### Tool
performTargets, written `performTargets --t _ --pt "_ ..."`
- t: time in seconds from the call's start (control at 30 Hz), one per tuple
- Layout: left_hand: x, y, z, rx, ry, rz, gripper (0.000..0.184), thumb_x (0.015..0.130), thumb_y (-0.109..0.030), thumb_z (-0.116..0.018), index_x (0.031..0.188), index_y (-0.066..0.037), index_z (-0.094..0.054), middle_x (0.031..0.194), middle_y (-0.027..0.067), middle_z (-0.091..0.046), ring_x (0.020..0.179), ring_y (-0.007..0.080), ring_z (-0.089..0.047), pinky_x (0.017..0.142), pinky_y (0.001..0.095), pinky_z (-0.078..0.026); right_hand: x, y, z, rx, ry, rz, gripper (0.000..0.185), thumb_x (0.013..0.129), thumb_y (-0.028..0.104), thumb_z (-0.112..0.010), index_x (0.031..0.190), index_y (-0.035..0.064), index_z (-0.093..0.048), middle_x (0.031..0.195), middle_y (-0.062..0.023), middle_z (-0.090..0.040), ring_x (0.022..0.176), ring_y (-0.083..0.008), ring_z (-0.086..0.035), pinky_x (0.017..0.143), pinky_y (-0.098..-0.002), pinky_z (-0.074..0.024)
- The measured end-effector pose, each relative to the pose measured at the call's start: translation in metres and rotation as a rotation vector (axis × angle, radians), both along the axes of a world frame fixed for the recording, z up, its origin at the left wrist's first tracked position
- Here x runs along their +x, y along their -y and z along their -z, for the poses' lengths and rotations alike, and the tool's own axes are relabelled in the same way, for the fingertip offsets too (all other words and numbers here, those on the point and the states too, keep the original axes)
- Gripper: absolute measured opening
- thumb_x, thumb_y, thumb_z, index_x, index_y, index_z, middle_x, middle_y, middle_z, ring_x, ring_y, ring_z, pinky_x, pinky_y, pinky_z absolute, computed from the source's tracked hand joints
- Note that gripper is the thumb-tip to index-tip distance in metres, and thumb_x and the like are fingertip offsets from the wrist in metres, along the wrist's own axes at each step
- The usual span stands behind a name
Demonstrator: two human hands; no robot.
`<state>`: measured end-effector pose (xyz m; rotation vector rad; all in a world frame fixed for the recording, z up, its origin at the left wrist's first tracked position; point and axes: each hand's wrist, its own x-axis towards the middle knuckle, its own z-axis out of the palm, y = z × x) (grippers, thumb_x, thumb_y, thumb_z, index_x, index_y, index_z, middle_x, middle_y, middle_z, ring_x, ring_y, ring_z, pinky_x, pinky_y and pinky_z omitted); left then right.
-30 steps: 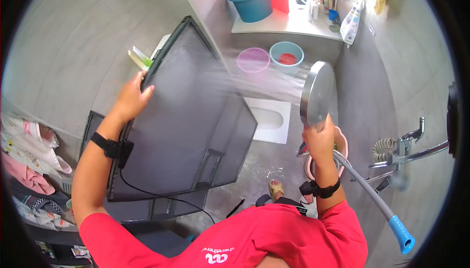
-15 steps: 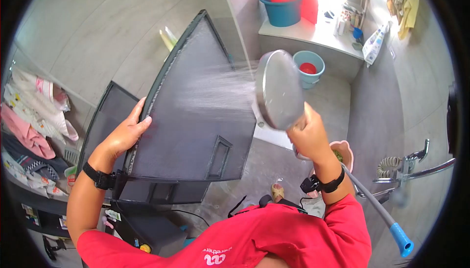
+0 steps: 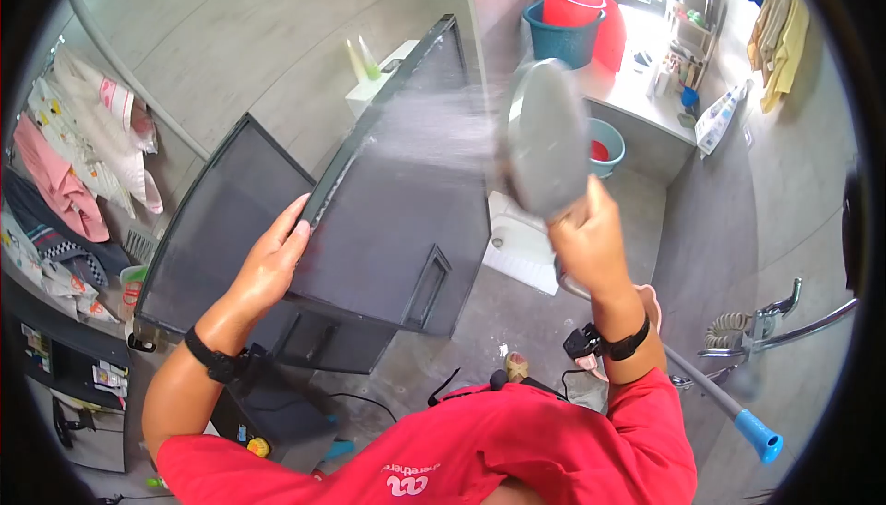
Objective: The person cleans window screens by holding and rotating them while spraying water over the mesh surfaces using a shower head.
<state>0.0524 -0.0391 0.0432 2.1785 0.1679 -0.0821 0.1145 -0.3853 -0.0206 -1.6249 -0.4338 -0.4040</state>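
Observation:
My left hand (image 3: 270,262) grips the near left edge of a dark framed mesh screen (image 3: 397,219), which stands tilted in front of me. Closed round the handle of a large round shower head (image 3: 544,140), my right hand (image 3: 591,237) is at the centre right. Water (image 3: 434,126) sprays leftward from the shower head onto the upper part of the screen. Behind and left of it, a second dark screen (image 3: 217,228) leans. A small inset frame (image 3: 429,285) shows near the held screen's lower right corner.
A squat toilet (image 3: 521,246) lies in the floor beyond the screen. Blue bucket (image 3: 606,147) stands by the ledge (image 3: 637,103). Wall taps (image 3: 759,320) and a blue-ended pole (image 3: 759,436) are at the right. Towels (image 3: 101,126) hang at the left.
The shower head has moved left, nearer the screen, and its spray now lands higher. The held screen has turned, and more of the second screen shows as the view shifted left.

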Motion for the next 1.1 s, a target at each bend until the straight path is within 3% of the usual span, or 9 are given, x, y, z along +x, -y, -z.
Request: performTargets --t 0.07,0.17,0.33,0.4,0.6,0.67,0.93,1.03,1.1 --pt "0.003 -0.011 0.017 -0.087 0.136 -0.008 0.05 0.101 -0.033 -0.043 0.138 0.001 -0.043 0.134 0.0103 -0.05 0.124 0.0163 -0.044 0.104 0.0287 -0.032 -0.025 -0.012 -0.008 -0.16 -0.05 -0.127 0.038 0.077 0.011 -0.068 0.111 -0.0008 -0.056 0.097 -0.014 -0.065 0.088 -0.0193 -0.062 0.078 -0.0324 -0.0483" --pt "0.002 -0.016 0.017 -0.131 0.193 -0.053 0.05 0.101 -0.036 -0.042 0.129 0.004 -0.052 0.126 0.0115 -0.056 0.12 0.0174 -0.047 0.104 0.029 -0.033 -0.039 -0.033 0.004 -0.256 0.002 -0.218 0.041 0.076 0.012 -0.068 0.113 0.0002 -0.056 0.098 -0.0161 -0.065 0.089 -0.0231 -0.063 0.078 -0.032 -0.0483" --pt "-0.008 -0.035 0.031 -0.146 0.206 -0.082 0.049 0.101 -0.035 -0.044 0.13 0.004 -0.05 0.128 0.0121 -0.055 0.122 0.0189 -0.047 0.104 0.0291 -0.033 -0.054 -0.057 -0.012 -0.087 0.019 -0.321 0.042 0.071 0.01 -0.07 0.109 0.0001 -0.056 0.088 -0.0189 -0.062 0.078 -0.0311 -0.063 0.071 -0.0354 -0.0491" --pt "-0.014 -0.041 0.033 -0.153 0.192 -0.106 0.049 0.1 -0.034 -0.044 0.131 0.004 -0.049 0.129 0.0126 -0.055 0.123 0.0195 -0.046 0.104 0.0292 -0.032 -0.057 -0.06 -0.005 -0.15 -0.018 -0.357 0.041 0.071 0.01 -0.069 0.108 -0.0001 -0.056 0.086 -0.0191 -0.062 0.076 -0.0323 -0.063 0.07 -0.0363 -0.0491" --pt "-0.034 -0.034 0.01 -0.171 0.016 -0.192 0.056 0.099 -0.037 -0.045 0.142 -0.001 -0.037 0.142 0.0149 -0.043 0.132 0.0231 -0.037 0.106 0.0353 -0.031 -0.059 -0.07 0.001 -0.288 0.01 -0.273 0.037 0.072 0.009 -0.067 0.106 -0.0007 -0.056 0.085 -0.0205 -0.063 0.077 -0.0341 -0.064 0.07 -0.0371 -0.0492" --pt "-0.036 -0.041 0.01 -0.154 -0.047 -0.122 0.062 0.098 -0.044 -0.045 0.146 -0.008 -0.03 0.145 0.0103 -0.036 0.129 0.0217 -0.038 0.103 0.041 -0.034 -0.052 -0.069 0.01 -0.296 0.023 -0.208 0.036 0.072 0.009 -0.067 0.106 -0.0009 -0.056 0.086 -0.0207 -0.063 0.078 -0.0347 -0.064 0.07 -0.0372 -0.0492" --pt "-0.034 -0.037 0.01 -0.097 -0.05 -0.101 0.064 0.098 -0.044 -0.046 0.146 -0.006 -0.029 0.144 0.0141 -0.038 0.127 0.0243 -0.041 0.098 0.039 -0.04 -0.064 -0.075 0.007 -0.271 -0.011 -0.244 0.045 0.072 0.005 -0.065 0.115 -0.0002 -0.055 0.087 -0.0206 -0.063 0.078 -0.0338 -0.065 0.07 -0.0369 -0.0493" --pt "-0.037 -0.032 0.012 -0.011 0.014 -0.12 0.063 0.097 -0.04 -0.051 0.145 -0.004 -0.03 0.14 0.0167 -0.042 0.125 0.0239 -0.043 0.096 0.0362 -0.041 -0.06 -0.081 0.012 -0.22 0.047 -0.248 0.041 0.072 0.007 -0.067 0.11 0.0003 -0.055 0.085 -0.02 -0.063 0.075 -0.035 -0.063 0.069 -0.0373 -0.049" --pt "-0.035 -0.035 0.019 0.03 0.085 -0.093 0.061 0.095 -0.034 -0.057 0.141 -0.002 -0.034 0.135 0.0167 -0.047 0.122 0.0212 -0.044 0.094 0.0329 -0.041 -0.055 -0.085 0.035 -0.345 0.017 -0.226 0.034 0.073 0.012 -0.069 0.102 0.001 -0.055 0.085 -0.0196 -0.063 0.076 -0.0375 -0.063 0.068 -0.0394 -0.0488"
